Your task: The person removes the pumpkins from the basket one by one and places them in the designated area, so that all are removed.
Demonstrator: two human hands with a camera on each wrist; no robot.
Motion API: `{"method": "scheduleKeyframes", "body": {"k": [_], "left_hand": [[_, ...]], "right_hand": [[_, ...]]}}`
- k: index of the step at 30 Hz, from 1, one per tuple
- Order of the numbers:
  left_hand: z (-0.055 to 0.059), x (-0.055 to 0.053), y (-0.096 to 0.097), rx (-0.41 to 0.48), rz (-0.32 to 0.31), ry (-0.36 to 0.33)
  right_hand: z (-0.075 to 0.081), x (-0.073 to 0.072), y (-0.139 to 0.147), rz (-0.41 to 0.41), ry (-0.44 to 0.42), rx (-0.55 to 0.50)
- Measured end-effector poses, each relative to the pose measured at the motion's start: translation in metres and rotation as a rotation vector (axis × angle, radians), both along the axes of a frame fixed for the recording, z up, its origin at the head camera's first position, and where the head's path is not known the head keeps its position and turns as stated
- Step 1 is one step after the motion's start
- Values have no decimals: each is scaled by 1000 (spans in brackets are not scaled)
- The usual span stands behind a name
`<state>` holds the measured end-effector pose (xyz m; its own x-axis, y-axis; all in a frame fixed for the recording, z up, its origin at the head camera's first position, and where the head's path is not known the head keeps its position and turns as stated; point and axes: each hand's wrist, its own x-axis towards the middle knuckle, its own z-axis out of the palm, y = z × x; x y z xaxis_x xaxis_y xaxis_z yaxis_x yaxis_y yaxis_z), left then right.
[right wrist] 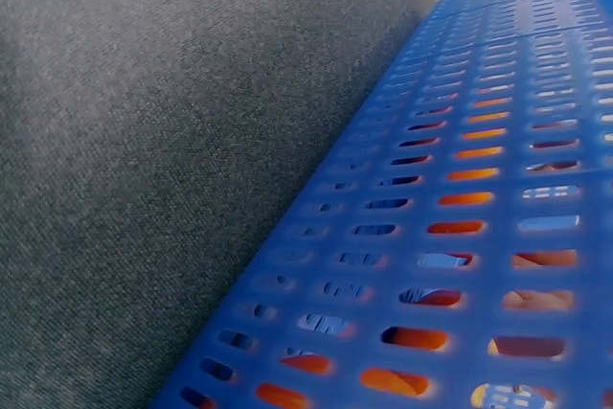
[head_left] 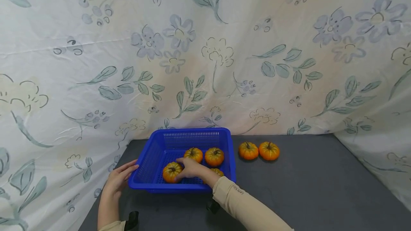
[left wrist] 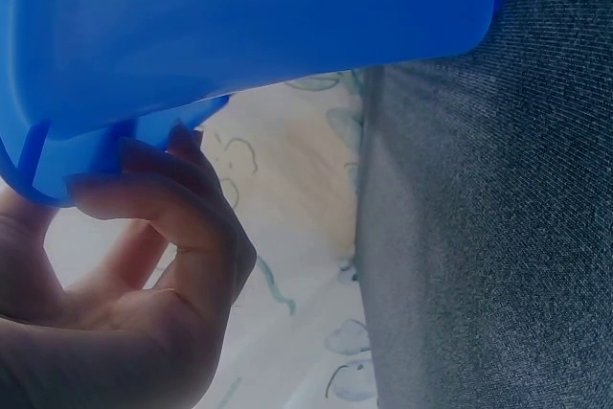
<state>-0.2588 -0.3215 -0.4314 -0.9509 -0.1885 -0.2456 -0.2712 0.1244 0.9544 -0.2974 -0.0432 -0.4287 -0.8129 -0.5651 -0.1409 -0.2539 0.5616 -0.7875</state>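
A blue plastic basket (head_left: 173, 187) with slotted walls stands on the dark table, holding several small orange pumpkins. At its left side my left hand (head_left: 117, 179) grips the rim; in the left wrist view the fingers (left wrist: 168, 213) curl under the lip. My right hand (head_left: 192, 169) reaches over the front rim and grips a pumpkin (head_left: 171, 172) at the basket's front left, thumb and fingers around its right side. Behind that hand sit a pumpkin (head_left: 193, 154) and another pumpkin (head_left: 214, 157). The right forearm partly covers one more pumpkin (head_left: 217, 171). The right wrist view shows mainly the slotted basket wall (right wrist: 450, 174).
Two more pumpkins, a left one (head_left: 248, 151) and a right one (head_left: 269, 151), sit side by side on the dark table (head_left: 305, 188), right of the basket. A floral cloth (head_left: 205, 63) hangs behind the table and along its sides.
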Motion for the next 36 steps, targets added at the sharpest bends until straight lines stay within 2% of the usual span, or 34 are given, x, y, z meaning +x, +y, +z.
{"method": "scheduleKeyframes", "body": {"k": [8, 15, 19, 30, 36], "left_hand": [[-1, -1, 0, -12, 5, -3], [-1, 0, 0, -16, 2, 3], [-1, 0, 0, -15, 3, 3], [-1, 0, 0, -12, 4, 5], [-1, 0, 0, -9, 1, 4]], "right_hand": [[0, 2, -1, 48, 20, 12], [-4, 2, -2, 17, 5, -39], [-6, 2, -3, 29, 0, -58], [-6, 5, -4, 10, -10, -82], [-6, 6, -4, 35, -1, -70]]}}
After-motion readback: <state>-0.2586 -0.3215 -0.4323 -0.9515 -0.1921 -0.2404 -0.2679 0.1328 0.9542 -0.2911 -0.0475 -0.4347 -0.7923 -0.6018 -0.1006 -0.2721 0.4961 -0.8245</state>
